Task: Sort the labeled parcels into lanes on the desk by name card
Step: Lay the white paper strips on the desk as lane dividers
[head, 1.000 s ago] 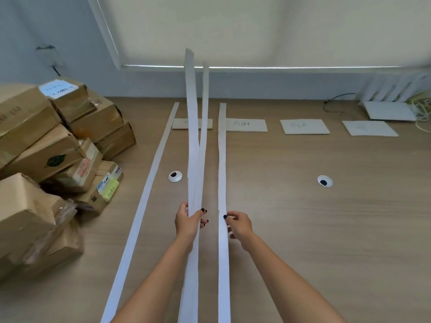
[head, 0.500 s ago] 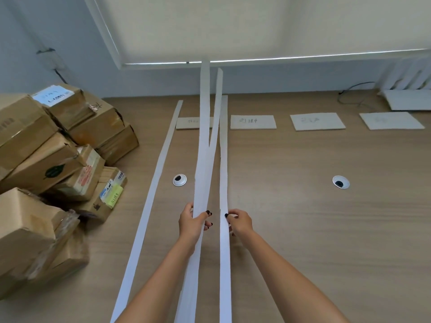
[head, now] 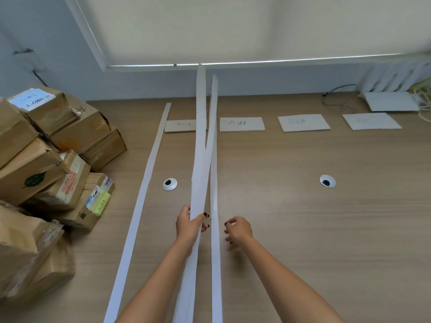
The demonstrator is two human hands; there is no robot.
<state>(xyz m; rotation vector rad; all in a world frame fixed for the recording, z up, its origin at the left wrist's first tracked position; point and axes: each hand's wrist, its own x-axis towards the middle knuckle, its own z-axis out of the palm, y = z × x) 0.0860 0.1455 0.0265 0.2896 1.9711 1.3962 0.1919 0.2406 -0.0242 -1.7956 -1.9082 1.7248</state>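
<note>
Two white strips [head: 201, 145] rise tilted from the left hand [head: 188, 226], whose thumb and fingers pinch them. Just right, the right hand [head: 238, 229] hovers with loosely curled fingers holding nothing, beside a strip [head: 214, 229] lying flat on the desk [head: 326, 229]. Parcels [head: 46, 164] are stacked at far left; four name cards [head: 242, 124] line the far edge.
</note>
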